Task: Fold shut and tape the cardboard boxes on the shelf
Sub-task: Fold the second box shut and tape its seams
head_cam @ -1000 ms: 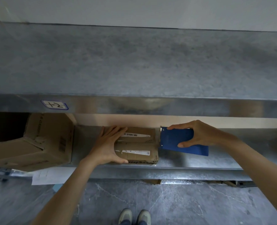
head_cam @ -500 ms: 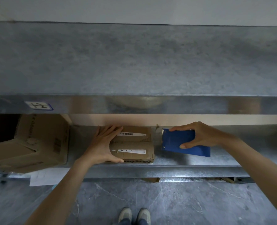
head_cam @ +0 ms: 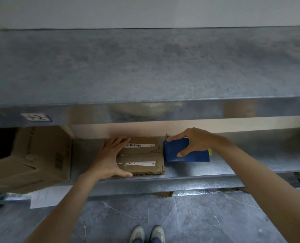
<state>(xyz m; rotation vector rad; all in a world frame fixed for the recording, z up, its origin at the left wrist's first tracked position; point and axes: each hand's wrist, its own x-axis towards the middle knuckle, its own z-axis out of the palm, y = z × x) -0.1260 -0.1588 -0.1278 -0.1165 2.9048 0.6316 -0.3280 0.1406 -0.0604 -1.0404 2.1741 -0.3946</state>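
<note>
A small closed cardboard box with white barcode labels lies on the lower metal shelf. My left hand lies over its left end, fingers straight across the top and thumb against the front edge. Just right of the box, my right hand grips a blue tape dispenser, fingers over its top and thumb on its face. The dispenser's left edge sits close to the box's right side.
A large cardboard box lies tilted on the same shelf at the left, an open flap facing out. The upper shelf overhangs the working space. A sheet of paper hangs under the shelf edge. My shoes stand on the grey floor.
My left hand has slid a little along the small box's left end, thumb now on the front edge. The blue dispenser stays beside the box in my right hand.
</note>
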